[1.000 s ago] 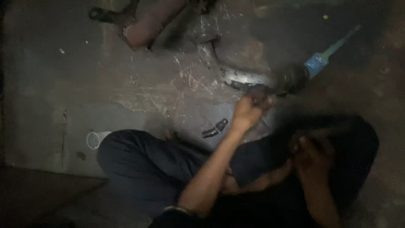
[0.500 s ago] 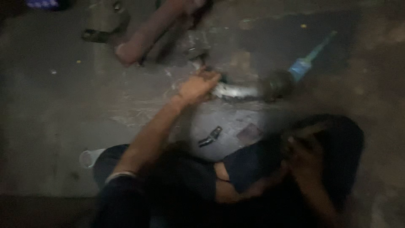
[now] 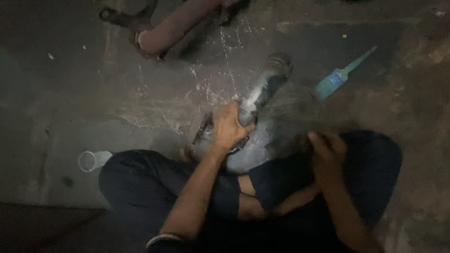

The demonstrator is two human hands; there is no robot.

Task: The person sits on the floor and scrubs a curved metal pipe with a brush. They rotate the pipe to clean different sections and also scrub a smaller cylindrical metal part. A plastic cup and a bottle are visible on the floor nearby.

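Observation:
I sit cross-legged on a dark, scratched concrete floor [image 3: 154,98]. My left hand [image 3: 229,127] is closed around the near end of a grey metal shaft [image 3: 261,89], which points up and to the right and ends in a dark ribbed boot [image 3: 278,61]. A dark metal piece [image 3: 202,129] lies just left of that hand. My right hand [image 3: 326,149] rests over my right knee with its fingers curled; whether it holds anything is blurred.
A blue-handled paintbrush [image 3: 338,76] lies on the floor at the right. A rusty reddish pipe [image 3: 176,26] with a dark fitting lies at the top. A small clear plastic cup [image 3: 91,159] stands beside my left knee.
My left hand pulled back toward me and now grips the shaft, which has swung from lying crosswise to pointing away up-right. The right hand lowered slightly.

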